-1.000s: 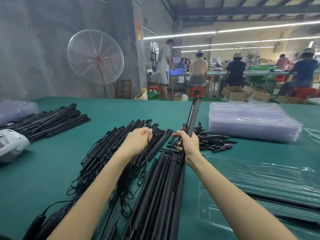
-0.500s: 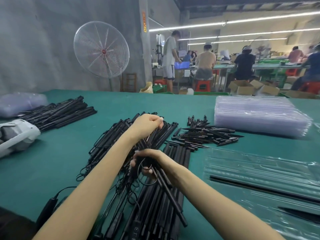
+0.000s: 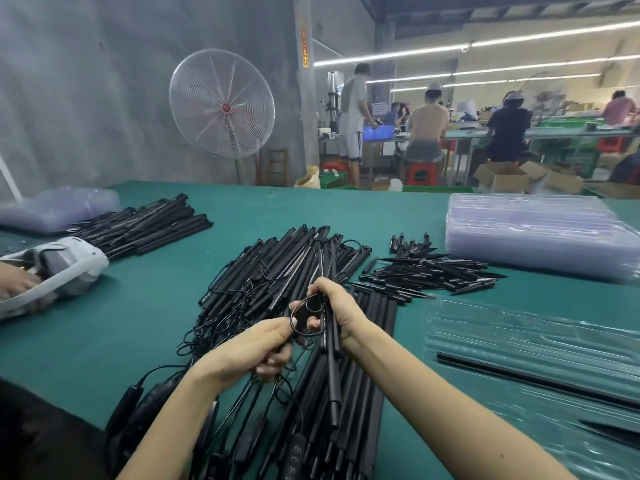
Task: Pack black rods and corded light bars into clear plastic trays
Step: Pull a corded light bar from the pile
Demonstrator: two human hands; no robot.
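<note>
At the far left edge another person's hand [image 3: 15, 285] rests on a white headset [image 3: 65, 271] lying on the green table [image 3: 138, 323]. Behind it sit a bagged bundle of clear plastic [image 3: 59, 207] and a far pile of black bars [image 3: 145, 226].

In the middle a large heap of corded light bars [image 3: 277, 268] spreads over the table, its cords tangled toward the near left, where black inline controllers [image 3: 128, 407] lie at the table edge. Over this heap the left hand [image 3: 249, 351] has its grip closed around a black cord [image 3: 306, 318], which is looped into a small coil between the two hands. The right hand [image 3: 334, 311] is clamped on one light bar [image 3: 332, 372] held above the heap — the bar slants down toward the near edge, and the coil touches the fingers of this hand as well. Beneath the right forearm lies a row of black rods [image 3: 377, 327], side by side.

Right of the heap is a scatter of short black spikes [image 3: 436, 268]. Beyond them, at the far right, stands a stack of clear plastic trays [image 3: 540, 233]. Near right, an open clear tray [image 3: 540, 341] lies flat on the table — one black rod [image 3: 519, 379] already lies across it, and a dark pointed piece [image 3: 609, 433] shows at the frame's edge.

In the background stand a pedestal fan [image 3: 221, 105] and workers [image 3: 426, 129] at other tables.
</note>
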